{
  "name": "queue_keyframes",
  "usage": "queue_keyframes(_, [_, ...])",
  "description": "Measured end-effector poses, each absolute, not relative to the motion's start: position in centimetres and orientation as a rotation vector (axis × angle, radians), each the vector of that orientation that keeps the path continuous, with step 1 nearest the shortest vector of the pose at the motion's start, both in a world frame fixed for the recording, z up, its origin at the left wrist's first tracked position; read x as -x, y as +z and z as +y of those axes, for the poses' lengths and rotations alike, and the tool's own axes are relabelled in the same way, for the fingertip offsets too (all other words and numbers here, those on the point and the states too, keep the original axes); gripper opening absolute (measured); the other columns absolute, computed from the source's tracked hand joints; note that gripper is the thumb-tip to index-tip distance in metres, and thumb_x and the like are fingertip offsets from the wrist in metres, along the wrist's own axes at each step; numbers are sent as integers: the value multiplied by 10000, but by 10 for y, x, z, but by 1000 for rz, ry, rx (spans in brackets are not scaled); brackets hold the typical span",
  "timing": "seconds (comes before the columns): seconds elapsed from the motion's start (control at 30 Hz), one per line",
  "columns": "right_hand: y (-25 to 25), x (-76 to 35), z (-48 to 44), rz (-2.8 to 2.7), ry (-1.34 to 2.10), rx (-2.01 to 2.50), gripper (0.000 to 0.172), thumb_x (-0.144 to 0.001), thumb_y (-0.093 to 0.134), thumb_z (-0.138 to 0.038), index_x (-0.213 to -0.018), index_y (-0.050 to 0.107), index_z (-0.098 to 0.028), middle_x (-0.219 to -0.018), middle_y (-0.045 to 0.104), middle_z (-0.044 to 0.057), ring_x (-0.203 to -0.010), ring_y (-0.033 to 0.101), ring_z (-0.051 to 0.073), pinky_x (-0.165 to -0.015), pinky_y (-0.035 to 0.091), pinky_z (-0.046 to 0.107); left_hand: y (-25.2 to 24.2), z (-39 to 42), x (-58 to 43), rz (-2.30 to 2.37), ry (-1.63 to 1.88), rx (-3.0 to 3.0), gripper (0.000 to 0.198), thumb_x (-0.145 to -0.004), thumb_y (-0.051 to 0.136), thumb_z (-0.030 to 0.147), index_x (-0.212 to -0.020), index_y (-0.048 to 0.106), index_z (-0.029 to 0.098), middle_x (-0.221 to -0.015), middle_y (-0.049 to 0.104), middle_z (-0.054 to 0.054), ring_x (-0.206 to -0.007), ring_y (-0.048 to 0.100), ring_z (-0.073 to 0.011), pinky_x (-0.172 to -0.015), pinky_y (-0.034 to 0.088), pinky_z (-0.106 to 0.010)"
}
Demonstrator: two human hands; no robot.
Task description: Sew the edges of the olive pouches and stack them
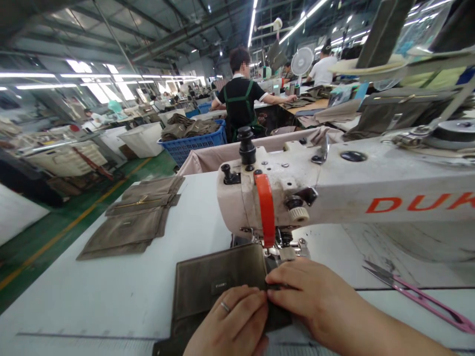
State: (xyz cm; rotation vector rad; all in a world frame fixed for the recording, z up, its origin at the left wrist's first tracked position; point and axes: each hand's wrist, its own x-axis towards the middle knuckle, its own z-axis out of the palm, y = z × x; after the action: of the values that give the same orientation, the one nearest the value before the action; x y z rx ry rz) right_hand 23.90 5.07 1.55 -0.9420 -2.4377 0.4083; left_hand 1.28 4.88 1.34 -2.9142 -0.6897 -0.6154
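While my left fingers [239,302] lie across the creased-edged, olive-brown fabric piece [193,277], small label [221,285] up, my right fingers [291,275] pinch its side on the desk [200,212], beneath the sewing machine [245,198]; whether the left grip, I can't tell.

bright ceiling tubes [253,22], windows [98,88] glaring at left, stretched blurry edges, soft far background
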Motion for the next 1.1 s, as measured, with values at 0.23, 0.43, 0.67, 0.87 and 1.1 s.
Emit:
queue_keyframes(0.23, [7,-236,55,-2384,256,1015,351,-820,496,-56,-1090,640,-229,-1150,662,22,-997,616,182,-889,488,344,28,69,-13,-743,-640,3130,284,-924,481,220,-1163,592,116,-1155,636,-73,-1086,567,-205,-1020,467,-313])
queue_keyframes(0.43, [6,-233,59,-2318,169,1100,420,-794,454,-46,-1149,615,-203,-1101,659,84,-1001,605,244,-851,531,420,28,95,-15,-739,-610,3230,277,-896,535,186,-1163,584,128,-1161,624,-61,-1084,553,-185,-1044,429,-315])
queue_keyframes(0.67, [1,-232,62,-2374,194,1291,488,-805,444,-92,-1279,511,-186,-1162,598,132,-1012,581,286,-827,540,464,25,125,-15,-673,-626,3207,251,-872,596,246,-1105,607,156,-1137,638,-51,-1069,568,-198,-1015,441,-324])
queue_keyframes(0.87, [7,-233,63,-2222,135,1379,262,-835,456,-124,-1061,579,-168,-1141,574,131,-1022,537,281,-851,506,457,23,135,-6,-621,-666,3139,219,-954,522,294,-1114,609,172,-1116,664,-45,-1069,586,-189,-994,456,-353])
queue_keyframes(1.1, [13,-245,69,-2174,0,1523,160,-896,488,-224,-779,590,-186,-828,624,80,-825,547,271,-750,478,470,18,133,1,-578,-871,3140,183,-941,531,167,-1106,609,173,-1081,680,-34,-998,615,-148,-923,495,-300])
